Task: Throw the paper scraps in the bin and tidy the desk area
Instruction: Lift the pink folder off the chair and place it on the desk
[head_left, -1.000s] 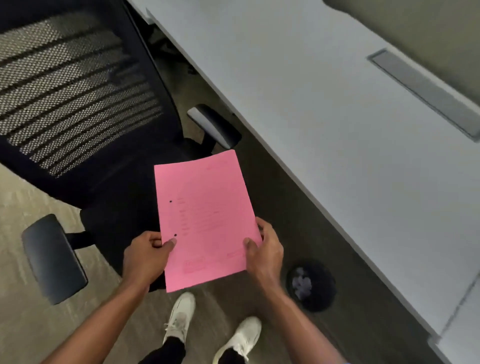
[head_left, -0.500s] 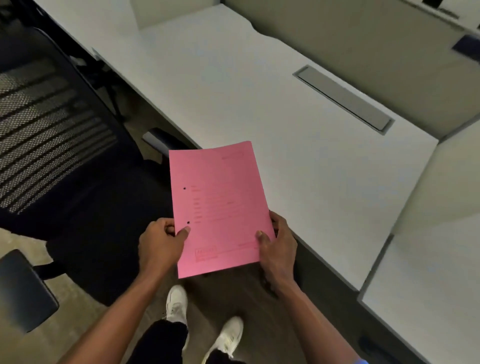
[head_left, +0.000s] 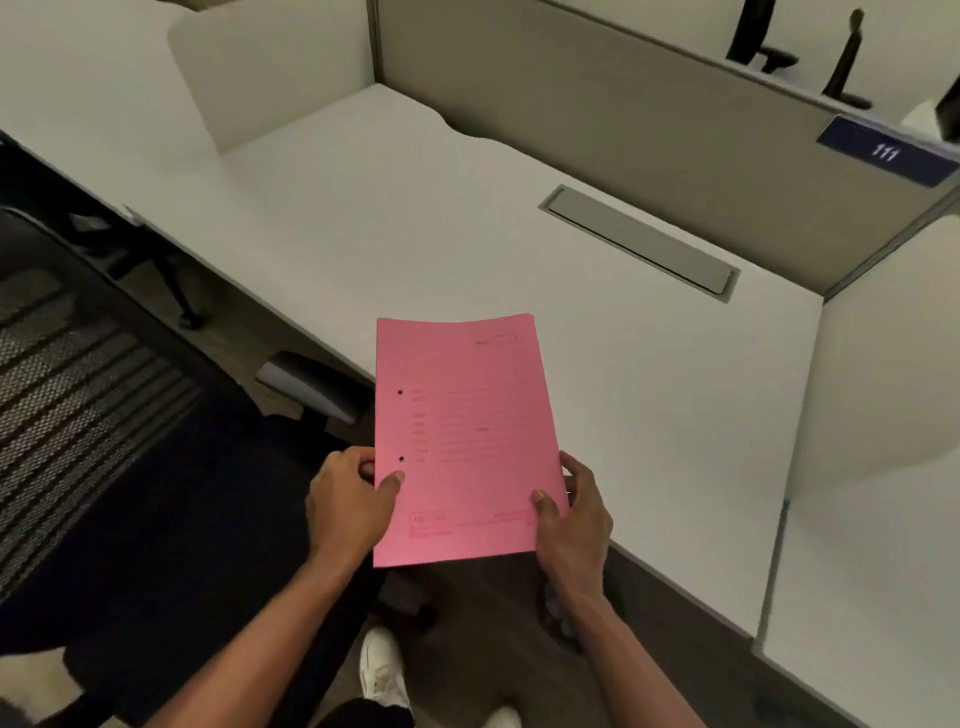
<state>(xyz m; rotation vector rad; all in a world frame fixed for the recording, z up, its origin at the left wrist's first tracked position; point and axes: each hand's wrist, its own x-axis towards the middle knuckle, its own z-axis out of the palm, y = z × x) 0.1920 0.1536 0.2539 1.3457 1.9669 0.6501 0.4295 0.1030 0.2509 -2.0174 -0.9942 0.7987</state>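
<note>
A pink folder (head_left: 462, 436) with two punched holes on its left side is held flat in front of me, its far half over the front edge of the white desk (head_left: 415, 218). My left hand (head_left: 348, 501) grips its lower left edge, thumb on top. My right hand (head_left: 574, 514) holds the lower right corner the same way. The bin and its paper scraps are out of view.
A black mesh office chair (head_left: 93, 415) stands at the left, one armrest (head_left: 306, 384) close to the desk edge. A grey cable hatch (head_left: 641, 241) is set in the desktop. Beige partitions (head_left: 597, 104) enclose the desk at the back and right. My white shoes (head_left: 382, 670) show below.
The view has lifted from the floor to the desk. The black bin with scraps has dropped out of sight. The pink folder, still in both hands, now reaches over the desk edge.
</note>
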